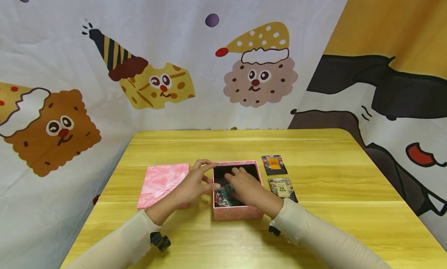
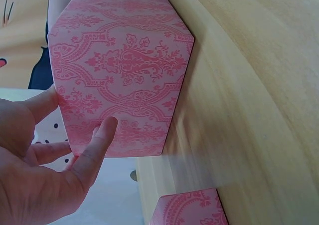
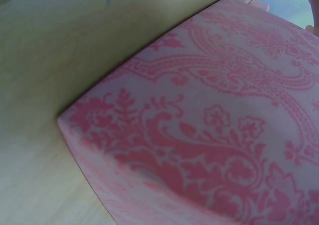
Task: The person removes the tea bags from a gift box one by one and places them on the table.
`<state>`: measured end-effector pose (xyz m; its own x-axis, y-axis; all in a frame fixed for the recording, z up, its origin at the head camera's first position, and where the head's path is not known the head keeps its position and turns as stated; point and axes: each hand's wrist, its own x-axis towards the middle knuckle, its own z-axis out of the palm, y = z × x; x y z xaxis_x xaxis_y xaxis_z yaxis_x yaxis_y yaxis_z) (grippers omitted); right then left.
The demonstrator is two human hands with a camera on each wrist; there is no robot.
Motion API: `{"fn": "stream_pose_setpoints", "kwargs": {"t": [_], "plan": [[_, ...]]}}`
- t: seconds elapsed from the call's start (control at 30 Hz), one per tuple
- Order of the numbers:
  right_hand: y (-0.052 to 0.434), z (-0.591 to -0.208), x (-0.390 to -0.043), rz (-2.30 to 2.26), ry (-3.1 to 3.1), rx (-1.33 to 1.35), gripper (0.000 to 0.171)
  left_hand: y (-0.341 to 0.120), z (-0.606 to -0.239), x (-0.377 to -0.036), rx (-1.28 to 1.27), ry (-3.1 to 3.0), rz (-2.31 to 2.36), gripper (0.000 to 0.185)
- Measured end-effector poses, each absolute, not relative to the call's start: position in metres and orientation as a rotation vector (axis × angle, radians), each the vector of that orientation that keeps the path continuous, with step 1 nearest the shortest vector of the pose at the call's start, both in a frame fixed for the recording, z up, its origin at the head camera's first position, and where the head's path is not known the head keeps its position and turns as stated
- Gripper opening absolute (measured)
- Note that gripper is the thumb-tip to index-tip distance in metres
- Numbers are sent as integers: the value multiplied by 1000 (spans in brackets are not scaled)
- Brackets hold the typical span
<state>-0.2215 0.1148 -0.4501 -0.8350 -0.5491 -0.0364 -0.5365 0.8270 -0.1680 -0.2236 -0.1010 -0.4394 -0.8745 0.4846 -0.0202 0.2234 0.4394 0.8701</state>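
A lidless pink patterned box (image 1: 238, 213) with a dark inside stands in front of me on the table. My left hand (image 1: 197, 181) holds its left wall, thumb over the rim and other fingers along the outside and at the far corner. In the left wrist view, the left hand's fingers (image 2: 102, 132) lie against the patterned wall (image 2: 134, 60). My right hand (image 1: 246, 186) reaches down into the box with bent fingers. A shiny green packet (image 1: 223, 197) lies inside, partly under that hand. The right fingertips are hidden, so I cannot tell whether they pinch anything.
To the left lies the pink lid (image 1: 164, 179) with a ribbon bow. Right of the box are two flat packets, one with an orange label (image 1: 274, 165) and one with a pale label (image 1: 282, 188). A cartoon-printed curtain (image 1: 209, 86) hangs behind the wooden table (image 1: 331, 230).
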Motion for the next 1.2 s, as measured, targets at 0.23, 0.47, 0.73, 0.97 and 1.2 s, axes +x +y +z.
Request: {"fn": "stream_pose_setpoints", "kwargs": {"t": [0.23,0.47,0.73,0.97,1.2], "plan": [[115,-448,-220,-396,2856,-913,41,-101,-440,-223,607,2436,1402,71],[115,-450,-222,-501,2667,-1033,35,-100,-437,-222,595,2441,1384,72],[116,-449,-223,-517,2547,-962,54,-102,-439,-223,633,2433,1402,72],[117,-445,-222,-573,2593,-1009,46,-103,-440,-223,624,2423,1410,72],[123,-439,-219,-631,2648,-1049,33,-103,-440,-223,651,2429,1403,72]]}}
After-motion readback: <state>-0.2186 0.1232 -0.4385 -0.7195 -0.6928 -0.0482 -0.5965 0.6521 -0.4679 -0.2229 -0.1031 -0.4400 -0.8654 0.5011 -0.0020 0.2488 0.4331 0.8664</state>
